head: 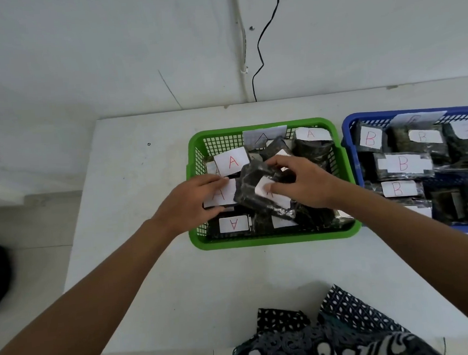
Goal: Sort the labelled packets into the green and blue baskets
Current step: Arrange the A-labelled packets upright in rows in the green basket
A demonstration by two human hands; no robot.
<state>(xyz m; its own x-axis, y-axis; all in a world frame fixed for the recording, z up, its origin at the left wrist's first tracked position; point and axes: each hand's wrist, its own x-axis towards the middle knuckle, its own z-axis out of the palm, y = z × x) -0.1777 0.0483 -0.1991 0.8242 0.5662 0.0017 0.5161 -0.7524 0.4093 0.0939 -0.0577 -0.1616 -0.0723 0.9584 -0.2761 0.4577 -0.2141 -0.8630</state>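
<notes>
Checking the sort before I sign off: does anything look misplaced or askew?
Visible labels match: A in the green basket, B in the blue basket. One packet lies tilted atop the A pile, gripped by the right hand.

Packets in two baskets
Dark "A" packets [230, 162] fill the green basket [274, 238]; "B" packets [402, 164] fill the blue basket [348, 129] beside it.

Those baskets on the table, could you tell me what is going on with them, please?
A person is sorting dark labelled packets. Both hands are over the green basket, which holds packets marked A. The right hand grips a packet just above the pile, thumb on its white label, while the left hand rests on the packets beside it. The blue basket to the right holds packets marked B.
</notes>
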